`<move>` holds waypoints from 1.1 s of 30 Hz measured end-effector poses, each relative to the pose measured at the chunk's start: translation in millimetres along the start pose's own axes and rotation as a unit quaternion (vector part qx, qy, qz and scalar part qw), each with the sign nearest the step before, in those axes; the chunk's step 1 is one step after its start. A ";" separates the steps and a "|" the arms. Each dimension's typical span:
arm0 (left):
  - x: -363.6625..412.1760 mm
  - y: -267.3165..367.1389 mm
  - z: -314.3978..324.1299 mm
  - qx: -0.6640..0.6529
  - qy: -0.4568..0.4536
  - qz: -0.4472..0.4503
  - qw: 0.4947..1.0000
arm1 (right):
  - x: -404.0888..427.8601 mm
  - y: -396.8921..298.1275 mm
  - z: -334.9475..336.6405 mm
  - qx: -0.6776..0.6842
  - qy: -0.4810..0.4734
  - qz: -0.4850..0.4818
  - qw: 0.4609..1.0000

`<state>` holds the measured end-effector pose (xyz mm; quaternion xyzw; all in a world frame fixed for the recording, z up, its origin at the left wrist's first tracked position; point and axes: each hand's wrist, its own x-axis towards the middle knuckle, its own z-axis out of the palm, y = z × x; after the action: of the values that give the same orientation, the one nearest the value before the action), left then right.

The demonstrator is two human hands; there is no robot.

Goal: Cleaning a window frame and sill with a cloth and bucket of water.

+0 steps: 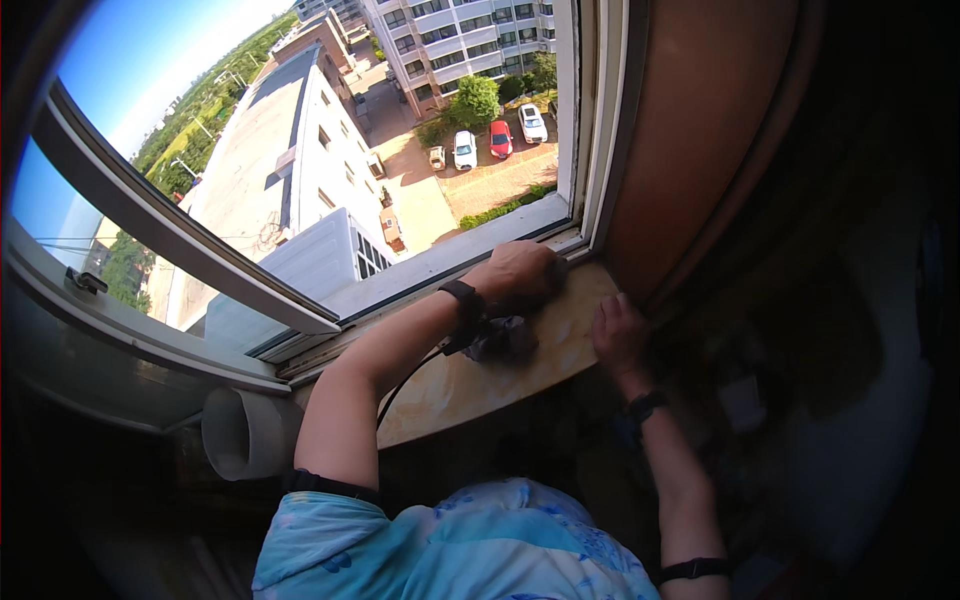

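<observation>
My left hand [521, 274] is at the inner edge of the window track, near the frame's lower right corner. It is closed around part of a dark cloth [504, 339], whose bunched end hangs down over the marble-patterned windowsill [420, 405]. A black strap and a cable are at my left wrist. At the sill's right end, my right hand [619, 334] rests with curled fingers on the edge; nothing shows in it, though its palm is hidden.
A sliding window sash [187, 232] stands at the left, with the opening beside it and a drop to parked cars outside. A translucent round container [251, 433] is below the sash. A brown panel [697, 112] borders the right side.
</observation>
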<state>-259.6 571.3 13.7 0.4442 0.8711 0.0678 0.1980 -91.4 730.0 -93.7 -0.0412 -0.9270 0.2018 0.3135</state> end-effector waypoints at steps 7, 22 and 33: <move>-99.2 -9.6 42.6 0.049 0.222 -0.051 0.972 | -0.5 -5.7 -2.7 -0.025 0.012 -0.044 0.999; -351.6 -14.1 121.7 0.063 0.442 0.017 0.895 | 27.8 -131.4 -38.9 0.065 -0.057 -0.038 0.996; -556.7 -45.9 249.2 -0.022 0.414 -0.182 0.892 | 11.9 -389.3 33.0 0.160 -0.248 -0.249 0.922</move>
<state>100.4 83.7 -68.7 0.2051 0.9380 0.2275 -0.1621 -101.1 364.7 44.9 0.2929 -0.9108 0.2671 0.1157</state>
